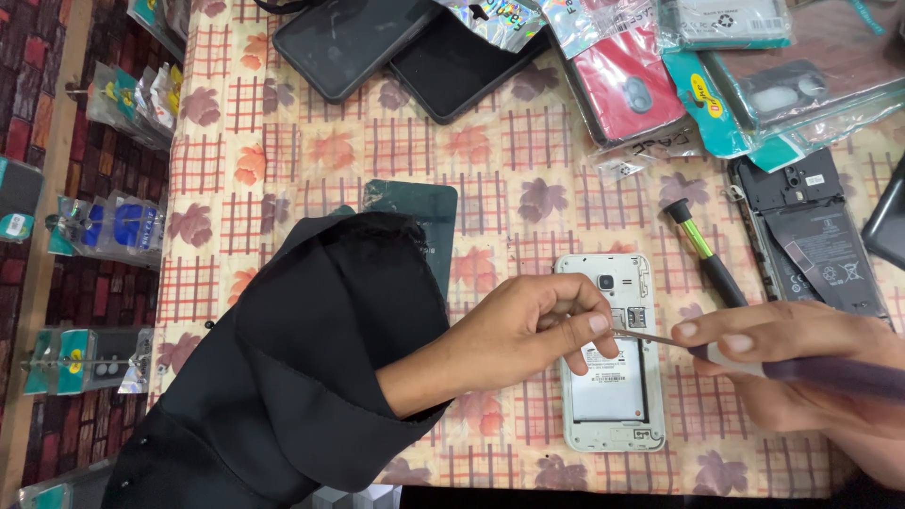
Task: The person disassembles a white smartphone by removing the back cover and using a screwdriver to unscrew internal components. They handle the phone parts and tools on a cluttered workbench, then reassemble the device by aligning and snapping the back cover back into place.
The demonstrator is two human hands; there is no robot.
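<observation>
A white phone [610, 415] lies face down on the patterned tablecloth [490, 188], its back cover off and the battery bay exposed. My left hand [533, 325] reaches in from a wide black sleeve and rests its fingertips on the phone's upper part. My right hand [801, 363] grips a screwdriver [754, 363] with a dark purple handle; its thin metal tip points left at the card slots near my left thumb. A dark green back cover [419, 217] lies partly under the sleeve.
A second screwdriver with a green and black handle [702, 250] lies right of the phone. An opened black phone [815, 236] sits at the far right. Two dark phones [396, 47] and several packaged cases [698, 66] crowd the back. The floor at left holds packaged goods [113, 226].
</observation>
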